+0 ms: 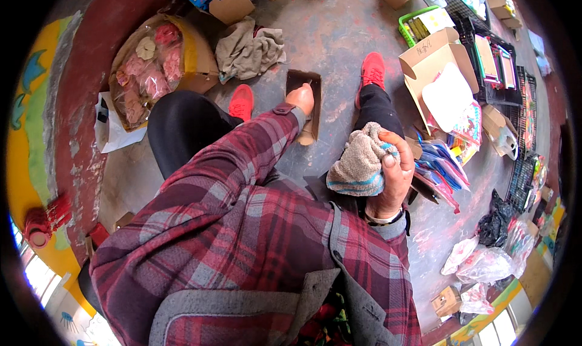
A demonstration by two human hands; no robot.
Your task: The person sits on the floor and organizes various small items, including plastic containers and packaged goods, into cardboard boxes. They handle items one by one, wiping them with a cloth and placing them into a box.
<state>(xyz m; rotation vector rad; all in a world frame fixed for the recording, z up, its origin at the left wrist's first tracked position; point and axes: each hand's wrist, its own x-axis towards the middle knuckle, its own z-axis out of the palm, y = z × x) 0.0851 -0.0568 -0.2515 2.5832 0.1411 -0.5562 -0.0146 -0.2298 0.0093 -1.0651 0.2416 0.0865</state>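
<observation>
My left hand [301,98] reaches down into a narrow open cardboard box [307,134] on the floor between my feet. Its fingers are curled closed, and whatever they may hold is too small or hidden to tell. Near my right knee, my right hand [397,175] grips a bunched grey cloth [353,164] with a blue stripe, the thumb and fingers pressing its right side. A second crumpled greyish cloth [247,49] lies on the floor beyond my left shoe [241,102].
To the left stands a cardboard box of pink items in clear bags [151,73]. On the right are an open carton [433,58], a green basket [412,27], colourful flat packets [445,164] and black crates [500,73]. Plastic bags [485,264] lie at lower right.
</observation>
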